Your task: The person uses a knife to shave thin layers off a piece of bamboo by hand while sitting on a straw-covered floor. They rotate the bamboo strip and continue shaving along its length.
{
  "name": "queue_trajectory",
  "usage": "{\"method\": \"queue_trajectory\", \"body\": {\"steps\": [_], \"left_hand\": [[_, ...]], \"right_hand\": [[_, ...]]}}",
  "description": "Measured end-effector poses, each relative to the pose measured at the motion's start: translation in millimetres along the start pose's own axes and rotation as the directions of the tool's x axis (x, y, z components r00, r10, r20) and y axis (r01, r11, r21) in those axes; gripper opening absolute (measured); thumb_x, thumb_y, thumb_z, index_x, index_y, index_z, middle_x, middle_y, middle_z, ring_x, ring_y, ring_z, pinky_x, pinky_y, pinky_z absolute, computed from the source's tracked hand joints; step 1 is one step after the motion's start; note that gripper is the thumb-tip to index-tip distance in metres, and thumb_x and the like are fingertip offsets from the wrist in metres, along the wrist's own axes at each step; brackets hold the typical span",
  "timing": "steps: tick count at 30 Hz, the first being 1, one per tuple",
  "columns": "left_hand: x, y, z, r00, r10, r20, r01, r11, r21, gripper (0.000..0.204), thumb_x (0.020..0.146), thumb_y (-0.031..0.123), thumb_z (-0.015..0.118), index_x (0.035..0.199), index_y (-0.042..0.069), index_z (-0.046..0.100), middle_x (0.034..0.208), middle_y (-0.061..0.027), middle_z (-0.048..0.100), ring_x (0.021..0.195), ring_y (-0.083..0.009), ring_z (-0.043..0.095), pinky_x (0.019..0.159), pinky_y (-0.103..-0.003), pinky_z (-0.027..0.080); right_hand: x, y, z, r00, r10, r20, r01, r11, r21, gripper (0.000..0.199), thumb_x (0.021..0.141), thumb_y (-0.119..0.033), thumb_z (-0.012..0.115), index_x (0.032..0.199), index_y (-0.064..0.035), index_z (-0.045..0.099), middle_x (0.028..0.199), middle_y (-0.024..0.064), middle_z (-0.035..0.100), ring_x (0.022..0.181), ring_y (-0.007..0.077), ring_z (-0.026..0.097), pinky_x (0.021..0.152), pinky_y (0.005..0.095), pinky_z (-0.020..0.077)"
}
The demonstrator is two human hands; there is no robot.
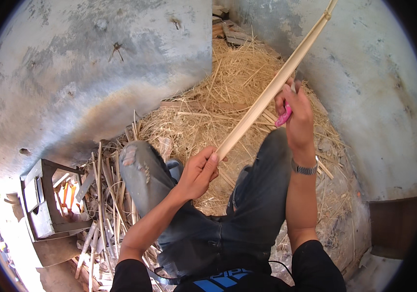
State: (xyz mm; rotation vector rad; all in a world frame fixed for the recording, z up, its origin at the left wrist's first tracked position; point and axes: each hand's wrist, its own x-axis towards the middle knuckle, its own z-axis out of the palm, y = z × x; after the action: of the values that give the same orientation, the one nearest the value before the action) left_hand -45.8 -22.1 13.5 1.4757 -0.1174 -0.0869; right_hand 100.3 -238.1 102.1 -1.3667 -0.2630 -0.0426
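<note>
A long, pale split bamboo strip slants from the middle up to the upper right, with a node near its far end. My left hand is closed round its lower end, thumb on top, above my left thigh. Farther up on the right, my right hand is closed on a pink-handled knife. The handle's end pokes out below the fingers and a bit of metal shows by the thumb; most of the blade is hidden. This hand is close beside the strip; whether it touches it I cannot tell.
Straw-like shavings cover the floor ahead and between my knees. Bamboo sticks lie at the left, beside a boxy frame. A plastered wall stands left, another wall right. Wood pieces lie at the back.
</note>
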Motion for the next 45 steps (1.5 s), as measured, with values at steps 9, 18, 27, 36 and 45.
{"method": "queue_trajectory", "body": {"steps": [9,18,27,36,45], "left_hand": [[-44.3,-21.4,37.0,0.997,0.027,0.07,-0.014,0.983,-0.183,0.033,0.097,0.017,0.042,0.114,-0.004,0.061,0.068,0.0017,0.045,0.056,-0.0064,0.039,0.055,-0.026,0.033],[-72.8,-30.9,18.3,1.0,-0.022,-0.01,0.022,0.998,0.057,0.029,0.105,0.019,0.043,0.121,-0.001,0.058,0.071,0.0025,0.049,0.06,-0.0054,0.042,0.058,-0.023,0.033],[-66.2,-9.1,20.3,0.98,-0.197,0.025,0.192,0.972,0.133,0.033,0.113,0.033,0.044,0.121,0.004,0.058,0.07,0.001,0.057,0.055,-0.0055,0.045,0.052,-0.022,0.038],[-72.2,-17.5,8.2,0.943,-0.314,0.108,0.302,0.946,0.12,0.042,0.113,0.043,0.044,0.101,0.004,0.054,0.064,-0.0008,0.054,0.054,-0.0093,0.049,0.053,-0.028,0.04],[-69.8,-33.6,28.5,0.963,-0.227,0.149,0.223,0.974,0.039,0.045,0.112,0.046,0.044,0.101,0.003,0.051,0.063,-0.0002,0.05,0.055,-0.0091,0.047,0.053,-0.028,0.04]], "right_hand": [[-113.6,-17.1,-38.5,0.962,0.217,0.164,-0.171,0.951,-0.256,0.034,0.109,-0.036,0.046,0.11,-0.0062,0.062,0.081,-0.0033,0.049,0.072,0.0059,0.041,0.064,0.0217,0.0315],[-170.8,13.9,-30.9,0.896,0.369,0.247,-0.296,0.911,-0.287,0.024,0.109,-0.03,0.048,0.099,-0.0086,0.051,0.08,-0.0012,0.046,0.074,0.0097,0.041,0.07,0.0261,0.0374],[-174.0,25.5,-12.7,0.937,0.329,0.117,-0.227,0.828,-0.513,0.021,0.106,-0.023,0.059,0.114,-0.0034,0.062,0.073,0.0032,0.059,0.066,0.012,0.056,0.062,0.0312,0.0451],[-194.1,28.8,-8.0,0.926,0.274,0.26,0.072,0.548,-0.834,0.04,0.101,-0.039,0.066,0.082,-0.0037,0.063,0.06,0.0166,0.063,0.057,0.0382,0.065,0.053,0.0454,0.048],[-187.9,26.2,0.1,0.875,0.352,0.333,0.226,0.312,-0.923,0.053,0.103,-0.051,0.057,0.08,-0.0048,0.068,0.057,0.0187,0.063,0.055,0.0419,0.065,0.051,0.0526,0.0502]]}}
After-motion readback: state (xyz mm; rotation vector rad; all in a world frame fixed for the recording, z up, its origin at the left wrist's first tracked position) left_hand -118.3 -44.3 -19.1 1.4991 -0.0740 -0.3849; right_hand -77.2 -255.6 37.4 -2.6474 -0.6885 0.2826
